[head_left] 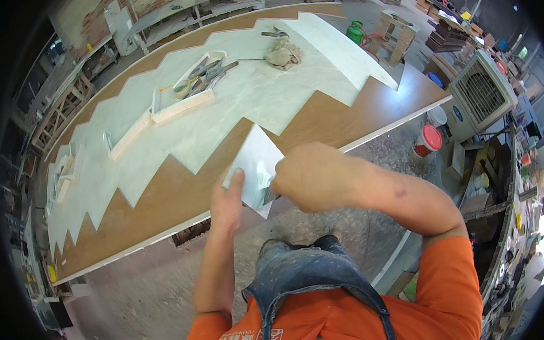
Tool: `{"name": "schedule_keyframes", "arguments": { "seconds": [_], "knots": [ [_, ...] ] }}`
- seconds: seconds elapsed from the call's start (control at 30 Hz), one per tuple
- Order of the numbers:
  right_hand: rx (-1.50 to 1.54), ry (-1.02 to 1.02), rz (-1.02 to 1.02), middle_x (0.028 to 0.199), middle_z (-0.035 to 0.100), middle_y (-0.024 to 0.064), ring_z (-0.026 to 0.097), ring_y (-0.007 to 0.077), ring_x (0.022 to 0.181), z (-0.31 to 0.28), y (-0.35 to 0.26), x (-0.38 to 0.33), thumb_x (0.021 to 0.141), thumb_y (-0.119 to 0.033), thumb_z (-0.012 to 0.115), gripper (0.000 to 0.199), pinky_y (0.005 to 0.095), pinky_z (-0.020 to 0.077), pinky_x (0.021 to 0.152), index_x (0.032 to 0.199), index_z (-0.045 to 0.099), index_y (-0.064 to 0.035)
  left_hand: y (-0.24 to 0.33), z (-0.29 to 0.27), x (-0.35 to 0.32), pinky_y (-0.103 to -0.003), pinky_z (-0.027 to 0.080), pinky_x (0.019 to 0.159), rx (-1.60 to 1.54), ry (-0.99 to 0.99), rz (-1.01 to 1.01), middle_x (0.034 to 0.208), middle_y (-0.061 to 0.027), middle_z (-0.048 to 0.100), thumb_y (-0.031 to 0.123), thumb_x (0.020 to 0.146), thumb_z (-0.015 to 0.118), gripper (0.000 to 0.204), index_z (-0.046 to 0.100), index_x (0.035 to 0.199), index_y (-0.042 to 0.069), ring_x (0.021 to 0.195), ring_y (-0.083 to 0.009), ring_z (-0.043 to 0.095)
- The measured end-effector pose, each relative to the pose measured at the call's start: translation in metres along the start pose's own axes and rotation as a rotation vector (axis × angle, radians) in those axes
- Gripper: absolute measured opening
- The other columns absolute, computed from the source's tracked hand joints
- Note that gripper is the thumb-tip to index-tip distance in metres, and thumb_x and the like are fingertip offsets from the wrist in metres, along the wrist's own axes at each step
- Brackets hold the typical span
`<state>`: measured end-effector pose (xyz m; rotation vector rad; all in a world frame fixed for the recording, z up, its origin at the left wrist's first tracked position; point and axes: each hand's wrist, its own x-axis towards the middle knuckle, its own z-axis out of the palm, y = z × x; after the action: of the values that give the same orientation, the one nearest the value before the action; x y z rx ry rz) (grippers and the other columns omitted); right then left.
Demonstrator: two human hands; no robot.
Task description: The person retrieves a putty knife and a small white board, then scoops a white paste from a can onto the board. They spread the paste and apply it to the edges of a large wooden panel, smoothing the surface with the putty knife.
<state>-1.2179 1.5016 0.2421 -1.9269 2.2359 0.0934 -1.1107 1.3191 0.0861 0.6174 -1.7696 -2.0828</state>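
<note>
A white, glossy, pointed flat piece point(256, 155) stands tilted above the near edge of the board. My left hand point(227, 200) grips its left side, thumb on its face. Closed into a fist, my right hand point(312, 179) is at the piece's right edge. It is slightly blurred, and a small dark edge shows under its fingers; what it holds is hidden. Beyond both hands lies a large brown board point(168, 191) with a zigzag edge, against a pale, whitish surface point(249, 91).
Farther off lie a tray of hand tools point(196, 78), a wooden frame point(128, 134) and a crumpled cloth point(283, 53). A red-lidded bucket point(429, 140) and an air cooler point(480, 91) stand at right. A green gas cylinder point(355, 32) is behind the table.
</note>
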Motion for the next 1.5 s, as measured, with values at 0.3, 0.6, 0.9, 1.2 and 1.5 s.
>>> {"name": "schedule_keyframes", "arguments": {
  "seconds": [0.3, 0.6, 0.9, 1.2, 1.5],
  "knots": [
    [0.451, 0.667, 0.122, 0.094, 0.071, 0.0183, 0.072, 0.0315, 0.079, 0.041, 0.005, -0.001, 0.094, -0.009, 0.058, 0.028, 0.0397, 0.0561, 0.066, 0.121, 0.065, -0.0031, 0.004, -0.014, 0.003, -0.047, 0.056, 0.096, -0.740, 0.176, 0.115, 0.142, -0.0131, 0.056, 0.042, 0.108, 0.046, 0.055, 0.041, 0.148, 0.003, 0.124, -0.0291, 0.061],
    [2.037, 0.363, 0.563, 0.084, 0.068, 0.0119, 0.056, 0.0139, 0.047, 0.085, -0.012, 0.005, 0.103, -0.014, 0.047, 0.038, 0.0253, 0.0400, 0.033, 0.138, 0.044, 0.0024, -0.013, -0.015, -0.017, -0.046, 0.049, 0.107, -0.545, 0.225, 0.350, 0.147, -0.0135, 0.052, 0.038, 0.108, 0.048, 0.058, 0.037, 0.151, 0.001, 0.133, -0.0280, 0.055],
    [0.664, 0.802, 0.225, 0.091, 0.069, 0.0154, 0.065, 0.0275, 0.074, 0.108, 0.002, -0.010, 0.085, -0.006, 0.073, 0.035, 0.0331, 0.0520, 0.069, 0.120, 0.072, -0.0045, 0.009, -0.023, -0.017, -0.051, 0.046, 0.112, -1.052, 0.039, 0.053, 0.150, -0.0154, 0.051, 0.041, 0.108, 0.045, 0.059, 0.039, 0.150, 0.000, 0.137, -0.0312, 0.051],
    [0.582, 0.734, 0.344, 0.089, 0.069, 0.0121, 0.065, 0.0276, 0.073, 0.133, -0.034, -0.038, 0.086, -0.008, 0.074, 0.035, 0.0374, 0.0525, 0.064, 0.121, 0.071, -0.0075, 0.013, -0.033, -0.020, -0.051, 0.047, 0.111, -1.014, 0.125, 0.090, 0.150, -0.0144, 0.052, 0.038, 0.108, 0.048, 0.055, 0.041, 0.149, 0.002, 0.136, -0.0297, 0.053],
    [1.807, 0.530, 0.646, 0.081, 0.065, 0.0035, 0.052, 0.0079, 0.054, 0.114, -0.052, -0.052, 0.096, -0.012, 0.065, 0.034, 0.0232, 0.0411, 0.047, 0.128, 0.066, -0.0041, 0.005, -0.021, -0.015, -0.051, 0.045, 0.113, -1.009, 0.066, 0.127, 0.152, -0.0155, 0.049, 0.038, 0.108, 0.047, 0.057, 0.038, 0.151, 0.001, 0.138, -0.0309, 0.050]
  ]
}}
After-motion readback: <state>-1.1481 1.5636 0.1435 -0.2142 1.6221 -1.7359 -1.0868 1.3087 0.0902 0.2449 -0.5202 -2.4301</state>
